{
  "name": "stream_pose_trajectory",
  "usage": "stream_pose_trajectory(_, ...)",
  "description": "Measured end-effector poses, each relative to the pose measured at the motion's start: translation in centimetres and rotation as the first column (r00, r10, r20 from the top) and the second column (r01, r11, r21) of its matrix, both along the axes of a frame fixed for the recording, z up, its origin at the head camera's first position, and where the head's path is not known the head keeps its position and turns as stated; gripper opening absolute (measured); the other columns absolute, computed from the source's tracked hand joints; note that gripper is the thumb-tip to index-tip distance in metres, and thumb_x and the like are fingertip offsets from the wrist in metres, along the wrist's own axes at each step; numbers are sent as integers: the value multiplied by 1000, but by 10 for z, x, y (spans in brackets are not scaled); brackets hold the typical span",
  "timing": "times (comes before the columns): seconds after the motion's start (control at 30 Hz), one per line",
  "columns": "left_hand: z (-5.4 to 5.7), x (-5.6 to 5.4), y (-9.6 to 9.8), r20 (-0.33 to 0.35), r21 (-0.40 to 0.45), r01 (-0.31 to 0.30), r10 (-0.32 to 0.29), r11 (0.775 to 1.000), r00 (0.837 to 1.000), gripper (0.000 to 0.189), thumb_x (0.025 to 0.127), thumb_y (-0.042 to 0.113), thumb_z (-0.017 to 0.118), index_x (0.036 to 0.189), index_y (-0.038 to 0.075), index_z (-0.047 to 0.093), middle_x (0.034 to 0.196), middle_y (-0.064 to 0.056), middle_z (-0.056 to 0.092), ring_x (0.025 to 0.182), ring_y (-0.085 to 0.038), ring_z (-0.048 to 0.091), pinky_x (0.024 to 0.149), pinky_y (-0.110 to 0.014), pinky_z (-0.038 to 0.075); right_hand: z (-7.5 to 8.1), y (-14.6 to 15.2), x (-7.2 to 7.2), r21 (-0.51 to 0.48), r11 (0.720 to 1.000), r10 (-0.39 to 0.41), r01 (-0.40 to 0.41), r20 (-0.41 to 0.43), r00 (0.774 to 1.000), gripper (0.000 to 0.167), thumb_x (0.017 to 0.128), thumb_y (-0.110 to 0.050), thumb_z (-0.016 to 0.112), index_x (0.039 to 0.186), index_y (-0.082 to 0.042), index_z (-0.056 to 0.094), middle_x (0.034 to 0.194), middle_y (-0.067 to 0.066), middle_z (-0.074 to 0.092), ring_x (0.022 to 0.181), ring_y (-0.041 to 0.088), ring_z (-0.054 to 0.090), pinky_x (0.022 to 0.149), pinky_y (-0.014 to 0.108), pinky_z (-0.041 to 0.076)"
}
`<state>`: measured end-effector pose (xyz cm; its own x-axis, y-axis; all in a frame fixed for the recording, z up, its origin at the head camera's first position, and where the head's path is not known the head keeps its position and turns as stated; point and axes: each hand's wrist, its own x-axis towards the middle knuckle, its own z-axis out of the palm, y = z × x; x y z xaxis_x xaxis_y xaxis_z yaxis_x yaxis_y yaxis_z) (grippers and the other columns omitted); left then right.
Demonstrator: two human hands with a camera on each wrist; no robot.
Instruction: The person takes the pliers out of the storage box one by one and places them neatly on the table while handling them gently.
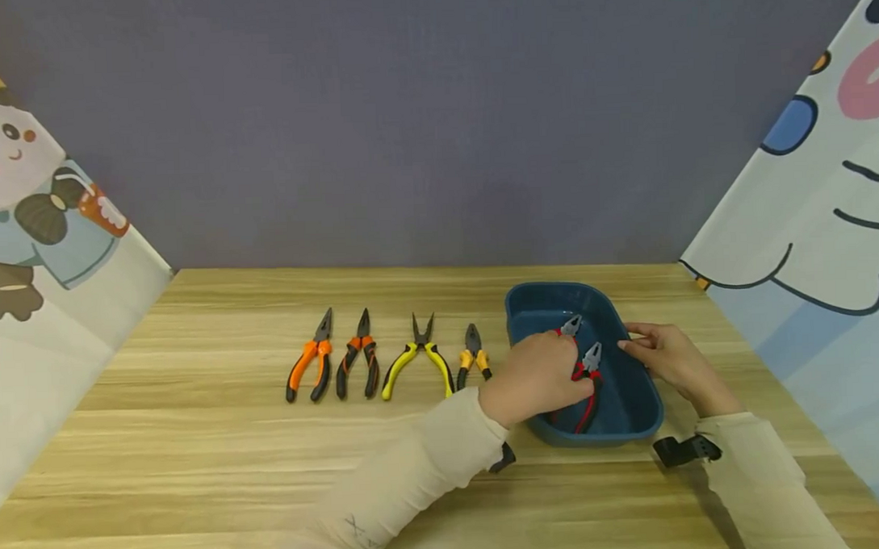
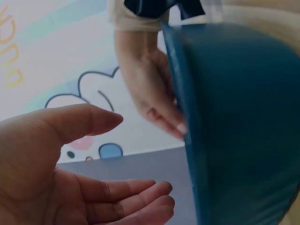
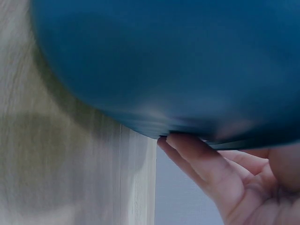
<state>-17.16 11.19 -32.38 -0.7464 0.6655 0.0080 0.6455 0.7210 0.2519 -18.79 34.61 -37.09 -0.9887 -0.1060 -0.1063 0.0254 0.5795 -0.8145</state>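
Observation:
A dark blue plastic basin [image 1: 636, 405] stands at the right of the wooden table. Two pliers with red-and-black handles lie inside it, the nearer pliers [image 1: 587, 386] in fuller view and the farther pliers [image 1: 571, 326] largely covered by my left hand [image 1: 533, 376]. That hand reaches over the basin's left side; in the left wrist view its thumb and fingers are spread apart with nothing between them. At the opposite side, my right hand [image 1: 668, 359] pinches the basin's rim, thumb on top and fingers against the outer wall.
Left of the basin runs a row: orange-and-black pliers [image 1: 309, 356], darker orange-and-black pliers [image 1: 358, 354], spread yellow pliers [image 1: 417, 356] and yellow-and-black pliers [image 1: 473, 350], partly behind the left arm. A black handle tip [image 1: 502, 458] shows below the left sleeve. A grey panel [image 1: 420, 130] rises behind.

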Motion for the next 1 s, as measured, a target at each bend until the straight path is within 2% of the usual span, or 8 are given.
stream_pose_trajectory(0.17, -11, 6, 11, 0, -19, 5, -5, 1000, 1000, 28, 88, 41, 62, 77, 15, 61, 70, 5, 55, 61, -7, 51, 49, -19, 39, 0, 0, 0, -7, 1000, 2, -2, 3, 1000, 53, 99, -13, 48, 136, 18, 30, 91, 22, 68, 69, 11, 66, 60, 30, 55)
stream_pose_trajectory(0.33, -26, 10, 21, -12, -41, -31, 31, 999, 999, 30, 84, 44, 66, 82, 14, 63, 79, 3, 58, 71, -9, 54, 51, -21, 42, -1, 0, 0, 5, 1000, -4, 4, -1, 1000, 53, 98, -14, 49, 136, 18, 31, 85, 18, 68, 66, 8, 64, 59, 28, 54)
stream_pose_trajectory(0.47, -34, 12, 28, -15, -93, -76, 75, 993, 997, 40, 82, 48, 67, 96, 11, 66, 91, 1, 61, 81, -12, 56, 57, -24, 47, 0, -1, 0, 13, 1000, -9, 9, 2, 1000, 54, 98, -15, 50, 137, 18, 30, 84, 14, 68, 65, 6, 62, 59, 27, 54)
stream_pose_trajectory(0.63, -42, 13, 36, -3, -149, -114, 115, 982, 993, 51, 81, 50, 66, 111, 9, 64, 100, -1, 61, 85, -14, 56, 60, -25, 49, 0, -2, 1, 6, 1000, -7, 7, 2, 1000, 54, 98, -14, 49, 137, 19, 29, 95, 22, 68, 70, 6, 64, 61, 28, 54)
stream_pose_trajectory(0.9, -47, 11, 43, -6, -176, -107, 107, 979, 994, 43, 81, 48, 68, 104, 13, 69, 99, -2, 60, 83, -15, 56, 58, -27, 49, -1, -1, 0, 4, 1000, -9, 9, -6, 1000, 54, 98, -14, 49, 137, 18, 30, 91, 21, 68, 68, 7, 64, 60, 28, 54)
stream_pose_trajectory(1.0, -48, 10, 46, -6, -186, -117, 118, 975, 993, 40, 80, 48, 69, 102, 14, 72, 105, -5, 60, 84, -16, 57, 58, -27, 50, -2, 0, 0, 2, 1000, -11, 11, -5, 1000, 54, 98, -14, 50, 137, 18, 30, 93, 21, 68, 70, 7, 65, 61, 28, 54)
